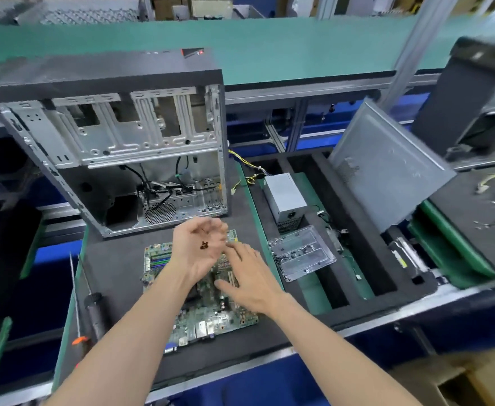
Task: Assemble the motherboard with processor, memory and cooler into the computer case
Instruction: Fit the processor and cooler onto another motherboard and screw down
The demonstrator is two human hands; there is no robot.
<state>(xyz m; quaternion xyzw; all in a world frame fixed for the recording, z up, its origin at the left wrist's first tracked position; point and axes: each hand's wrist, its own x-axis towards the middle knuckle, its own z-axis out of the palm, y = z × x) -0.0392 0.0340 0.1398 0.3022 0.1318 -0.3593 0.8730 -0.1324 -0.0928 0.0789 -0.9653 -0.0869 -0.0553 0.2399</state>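
The computer case [117,148] is the biggest thing here, lying open-sided on the dark counter [117,268] just beyond the fingers, its inside bare except for some loose black cables at the back. Off to the right of the fingers a grey side panel [387,168] leans tilted over a foam tray, with a power supply [284,197] and a clear plastic tray of small parts [300,253] lying nearer.

The motherboard [211,312] lies flat on the counter directly under both hands, between the person and the case, its long axis running roughly from the near edge toward the case mouth. Whether a processor, memory or cooler is fitted I cannot tell; the hands cover the middle.

The left hand [201,250] is raised palm-up above the board's far end, fingers loosely curled and cupping a few small dark pieces [203,245], probably screws. The right hand [247,278] lies palm-down with fingers [237,250] spread and fairly straight, resting on or just above the board's right half; contact is unclear.

To the left of the fingers, a long screwdriver [94,309] lies on the counter.

I'd judge the right hand nearer and free to work on the board, since the left is occupied with the 1 small handful.
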